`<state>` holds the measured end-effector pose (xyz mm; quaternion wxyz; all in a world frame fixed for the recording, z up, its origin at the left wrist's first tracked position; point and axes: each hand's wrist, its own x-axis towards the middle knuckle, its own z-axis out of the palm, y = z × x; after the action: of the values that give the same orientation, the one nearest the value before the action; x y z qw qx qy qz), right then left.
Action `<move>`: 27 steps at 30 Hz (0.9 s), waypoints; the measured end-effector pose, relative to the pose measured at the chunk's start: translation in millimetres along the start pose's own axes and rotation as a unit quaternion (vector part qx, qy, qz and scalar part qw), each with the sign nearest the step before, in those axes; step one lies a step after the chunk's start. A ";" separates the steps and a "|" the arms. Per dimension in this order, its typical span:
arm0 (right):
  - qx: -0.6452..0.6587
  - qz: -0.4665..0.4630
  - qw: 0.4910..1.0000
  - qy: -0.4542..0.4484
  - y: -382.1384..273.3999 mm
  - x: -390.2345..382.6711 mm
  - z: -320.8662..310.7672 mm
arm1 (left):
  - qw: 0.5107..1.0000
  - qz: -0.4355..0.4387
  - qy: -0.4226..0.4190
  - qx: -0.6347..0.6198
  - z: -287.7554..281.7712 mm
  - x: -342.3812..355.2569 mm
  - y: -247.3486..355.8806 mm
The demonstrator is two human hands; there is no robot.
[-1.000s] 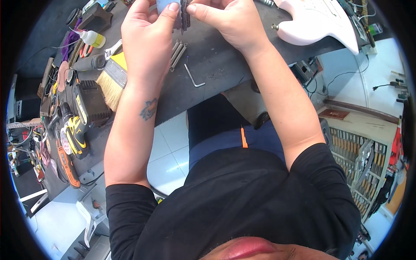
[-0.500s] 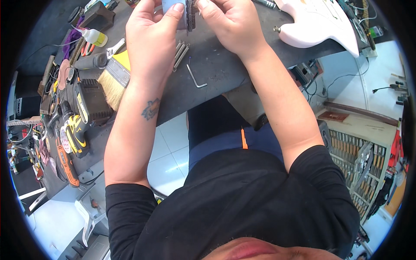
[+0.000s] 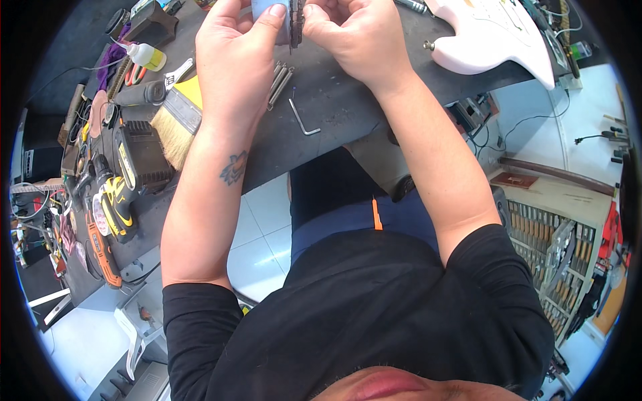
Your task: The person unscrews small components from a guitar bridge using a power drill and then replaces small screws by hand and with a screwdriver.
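At the top edge, my left hand [image 3: 235, 50] is closed round a metal guitar bridge [image 3: 281, 30], with a blue-grey block and a row of dark saddles along its right side. The thumb presses on the block, and the upper part is cut off by the picture edge. My right hand [image 3: 361, 40] is curled against the saddle side, thumb and fingers pinched together; what they hold, if anything, is hidden. Below the hands, a hex key [image 3: 304, 120] lies on the dark workbench [image 3: 341, 100]. Several coil springs [image 3: 281, 83] lie beside my left wrist.
A wide brush [image 3: 179, 127], a battery pack [image 3: 140, 157], a yellow-black drill [image 3: 117, 204] and a glue bottle [image 3: 147, 57] crowd the left. A white guitar body [image 3: 488, 43] lies at the right. Below it stands a rack of files [image 3: 548, 250]. An orange pen-like tool [image 3: 376, 214] sits at my waist.
The bridge has turned slightly in my left hand. My right thumb and fingers have shifted a little along its saddle side; the small light tip under the thumb no longer shows.
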<state>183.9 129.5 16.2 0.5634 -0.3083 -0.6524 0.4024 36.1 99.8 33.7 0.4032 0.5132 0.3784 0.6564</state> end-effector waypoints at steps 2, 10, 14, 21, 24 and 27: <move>0.023 0.019 1.000 -0.002 1.7 0.3 -0.3 | 0.999 -0.049 -0.005 0.005 -0.9 2.3 3.3; 0.074 0.061 0.995 -0.016 8.0 4.7 -0.9 | 1.000 -0.022 0.002 -0.003 2.0 0.3 0.1; 0.103 0.085 0.991 -0.022 8.9 4.1 -1.3 | 0.999 -0.050 -0.011 -0.003 0.1 2.0 4.2; 0.107 0.076 0.991 -0.014 6.0 2.4 -1.6 | 0.999 -0.043 0.004 0.000 -1.7 2.8 2.3; 0.089 0.069 0.994 -0.015 5.6 1.7 -1.7 | 0.999 -0.044 0.002 -0.004 -2.8 2.1 2.6; 0.082 0.054 0.995 -0.012 4.5 1.2 -2.4 | 0.999 -0.044 -0.002 -0.007 -2.6 1.6 2.4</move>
<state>185.8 133.2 13.0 0.5562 -0.2912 -0.6065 0.4879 33.0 100.2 36.0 0.4364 0.4946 0.3952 0.6394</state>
